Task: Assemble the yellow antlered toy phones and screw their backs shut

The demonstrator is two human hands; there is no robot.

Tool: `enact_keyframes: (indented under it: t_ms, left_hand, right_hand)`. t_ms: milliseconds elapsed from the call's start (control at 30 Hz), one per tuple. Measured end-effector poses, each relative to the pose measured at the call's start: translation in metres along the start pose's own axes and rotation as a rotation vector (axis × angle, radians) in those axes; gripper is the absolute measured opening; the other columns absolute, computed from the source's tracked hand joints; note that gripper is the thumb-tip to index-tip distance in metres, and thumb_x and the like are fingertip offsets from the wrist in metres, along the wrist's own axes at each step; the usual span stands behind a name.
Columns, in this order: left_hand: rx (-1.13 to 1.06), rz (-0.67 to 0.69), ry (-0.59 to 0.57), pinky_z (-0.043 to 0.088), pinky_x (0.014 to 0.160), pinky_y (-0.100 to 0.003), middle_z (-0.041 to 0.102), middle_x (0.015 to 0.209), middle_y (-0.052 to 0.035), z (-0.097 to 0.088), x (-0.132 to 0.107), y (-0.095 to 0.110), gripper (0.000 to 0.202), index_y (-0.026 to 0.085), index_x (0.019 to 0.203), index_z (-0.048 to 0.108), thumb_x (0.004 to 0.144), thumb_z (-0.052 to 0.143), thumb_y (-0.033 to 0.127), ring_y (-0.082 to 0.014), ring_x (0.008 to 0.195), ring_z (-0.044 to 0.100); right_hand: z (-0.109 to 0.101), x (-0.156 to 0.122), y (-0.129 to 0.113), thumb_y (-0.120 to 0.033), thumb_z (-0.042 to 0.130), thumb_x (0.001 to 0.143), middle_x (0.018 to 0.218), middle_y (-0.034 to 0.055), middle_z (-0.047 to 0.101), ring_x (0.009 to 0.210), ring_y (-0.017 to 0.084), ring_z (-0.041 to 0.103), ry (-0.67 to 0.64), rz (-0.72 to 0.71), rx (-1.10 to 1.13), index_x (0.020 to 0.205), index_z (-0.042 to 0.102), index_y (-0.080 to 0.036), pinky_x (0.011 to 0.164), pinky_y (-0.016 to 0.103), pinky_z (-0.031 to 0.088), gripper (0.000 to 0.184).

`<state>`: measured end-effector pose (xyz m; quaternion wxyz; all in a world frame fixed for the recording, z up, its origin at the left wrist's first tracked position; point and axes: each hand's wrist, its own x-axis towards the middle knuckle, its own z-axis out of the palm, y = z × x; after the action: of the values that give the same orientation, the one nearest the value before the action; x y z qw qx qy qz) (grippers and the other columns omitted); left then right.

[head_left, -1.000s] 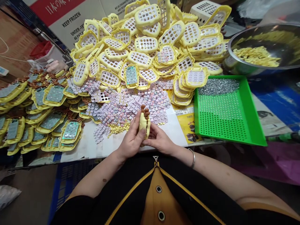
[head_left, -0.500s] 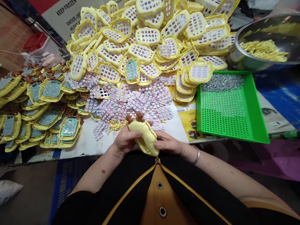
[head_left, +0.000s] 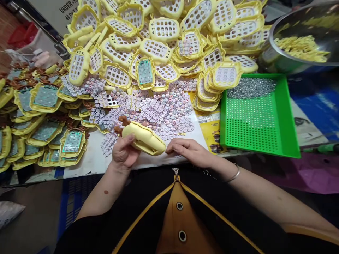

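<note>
My left hand grips a yellow toy phone case by its left end, thumb on top. Brown antlers stick out of that end, and a long recess shows along the lower side. The case is tilted above the white work surface. Close to the case's right end is my right hand, palm down with fingers extended, holding nothing that I can see; whether it touches the case is unclear. Behind both hands lie many small lilac keypad pieces.
Yellow case halves with keypad holes are heaped at the back. Stacked halves with circuit boards fill the left. On the right stand a green tray holding screws and a steel bowl of small yellow parts.
The case has moved left and forward in my left hand and turned to lie more sideways. My right hand has let go of it and now lies just to its right.
</note>
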<state>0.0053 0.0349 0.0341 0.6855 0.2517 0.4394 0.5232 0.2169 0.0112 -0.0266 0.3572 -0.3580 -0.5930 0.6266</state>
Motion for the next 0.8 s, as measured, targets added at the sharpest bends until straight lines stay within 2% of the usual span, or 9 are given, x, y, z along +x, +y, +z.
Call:
enact_keyframes:
  t_ms: [100, 200, 267, 333, 433, 467, 533, 667, 800]
  left_hand:
    - [-0.001, 0.007, -0.009, 0.061, 0.083, -0.036, 0.079, 0.095, -0.0046, -0.004, 0.0, 0.005, 0.041, 0.02, 0.09, 0.074, 0.052, 0.089, 0.026, -0.0234, 0.082, 0.074]
    - [0.004, -0.049, -0.041, 0.06, 0.091, -0.042, 0.079, 0.097, -0.0073, -0.003, -0.001, 0.0, 0.045, 0.017, 0.092, 0.074, 0.052, 0.09, 0.029, -0.0269, 0.088, 0.074]
    - [0.023, -0.083, -0.064, 0.058, 0.094, -0.045, 0.079, 0.096, -0.0083, -0.003, -0.002, -0.005, 0.044, 0.016, 0.092, 0.075, 0.053, 0.09, 0.029, -0.0297, 0.093, 0.074]
    - [0.051, -0.109, -0.094, 0.058, 0.094, -0.044, 0.078, 0.099, -0.0101, -0.002, -0.002, -0.01, 0.046, 0.014, 0.094, 0.075, 0.054, 0.09, 0.03, -0.0315, 0.097, 0.073]
    - [0.076, -0.113, -0.114, 0.058, 0.09, -0.036, 0.076, 0.107, -0.0099, -0.003, -0.002, -0.015, 0.051, 0.014, 0.102, 0.075, 0.056, 0.09, 0.029, -0.0279, 0.1, 0.072]
    - [0.087, -0.112, -0.118, 0.058, 0.088, -0.033, 0.076, 0.108, -0.0091, -0.003, -0.002, -0.016, 0.052, 0.015, 0.104, 0.075, 0.056, 0.091, 0.028, -0.0259, 0.1, 0.072]
    - [0.11, -0.114, -0.126, 0.057, 0.088, -0.03, 0.075, 0.112, -0.0084, -0.003, -0.003, -0.019, 0.052, 0.016, 0.104, 0.075, 0.056, 0.091, 0.025, -0.0233, 0.1, 0.071]
    - [0.084, -0.114, -0.171, 0.056, 0.09, -0.032, 0.073, 0.12, -0.0091, -0.004, -0.007, -0.022, 0.048, 0.019, 0.101, 0.076, 0.057, 0.092, 0.027, -0.0233, 0.102, 0.07]
    - [0.078, -0.097, -0.198, 0.055, 0.088, -0.029, 0.07, 0.128, -0.008, -0.006, -0.009, -0.022, 0.043, 0.02, 0.094, 0.077, 0.055, 0.093, 0.029, -0.021, 0.102, 0.069]
  right_hand:
    - [-0.008, 0.016, 0.001, -0.071, 0.057, 0.084, 0.082, 0.0063, 0.07, 0.079, 0.017, 0.064, 0.136, -0.034, -0.047, 0.078, 0.071, -0.018, 0.077, 0.033, 0.053, 0.054]
    - [-0.007, 0.032, -0.002, -0.069, 0.066, 0.079, 0.081, 0.0035, 0.071, 0.08, 0.016, 0.065, 0.409, -0.106, 0.093, 0.078, 0.07, -0.021, 0.08, 0.033, 0.054, 0.048]
    - [-0.002, 0.035, -0.006, -0.065, 0.068, 0.079, 0.081, 0.0015, 0.071, 0.079, 0.015, 0.065, 0.535, -0.146, 0.19, 0.078, 0.068, -0.022, 0.081, 0.033, 0.055, 0.043]
    - [0.005, 0.031, -0.01, -0.066, 0.065, 0.081, 0.084, 0.0017, 0.071, 0.078, 0.015, 0.066, 0.478, -0.131, 0.198, 0.083, 0.068, -0.022, 0.078, 0.032, 0.056, 0.044]
    - [0.017, 0.019, -0.012, -0.07, 0.058, 0.085, 0.095, 0.0055, 0.073, 0.081, 0.016, 0.068, 0.223, -0.125, 0.011, 0.101, 0.067, -0.02, 0.073, 0.031, 0.056, 0.053]
    - [0.021, 0.016, -0.012, -0.067, 0.055, 0.088, 0.098, 0.0068, 0.073, 0.083, 0.017, 0.068, 0.178, -0.151, -0.075, 0.107, 0.065, -0.019, 0.073, 0.031, 0.056, 0.053]
    - [0.027, 0.012, -0.01, -0.058, 0.05, 0.095, 0.1, 0.0081, 0.074, 0.086, 0.017, 0.069, 0.189, -0.228, -0.227, 0.114, 0.062, -0.017, 0.074, 0.03, 0.056, 0.046]
    - [0.033, 0.012, -0.007, -0.041, 0.044, 0.101, 0.111, 0.0094, 0.074, 0.093, 0.017, 0.071, 0.254, -0.354, -0.393, 0.124, 0.056, -0.019, 0.078, 0.028, 0.057, 0.034]
    - [0.036, 0.012, -0.009, -0.039, 0.046, 0.101, 0.11, 0.0114, 0.075, 0.092, 0.019, 0.073, 0.252, -0.44, -0.532, 0.128, 0.052, -0.018, 0.075, 0.029, 0.058, 0.035]
